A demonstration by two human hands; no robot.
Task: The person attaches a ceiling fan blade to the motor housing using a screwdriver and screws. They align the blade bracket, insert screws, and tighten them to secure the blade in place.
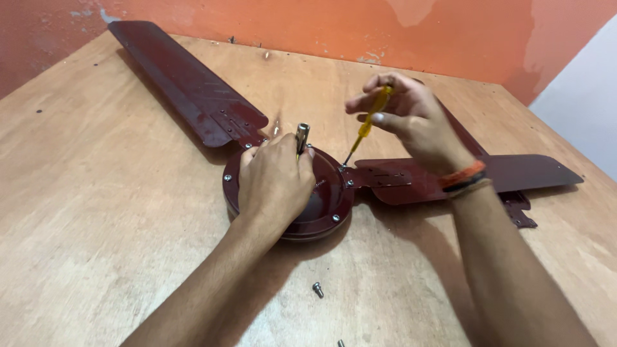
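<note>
A dark maroon ceiling fan lies on a wooden table (96,193), its round motor body (331,193) near the middle of the view. The left hand (273,183) rests flat on top of the motor, fingers curled down over it, pressing rather than gripping; its fingertips sit right by the short metal shaft (302,136) that sticks up from the centre.

The right hand (405,112) is raised just to the right, fingers pinched narrow round the yellow handle of a screwdriver (369,122). The tool is tilted, tip down-left, meeting a screw at the motor's rim where the right blade (514,172) joins via its bracket (379,177). An orange and black band (464,177) circles the right wrist.

The left blade (180,80) runs from the motor up to the table's far-left corner (already fixed on, by the look of its screws). Part of a third blade shows behind the right hand, mostly hidden.

A loose screw (317,290) lies on the table in front of the motor, between the two forearms; another shows at the bottom edge, approx. cut off. An orange wall (308,22) stands behind the table.
</note>
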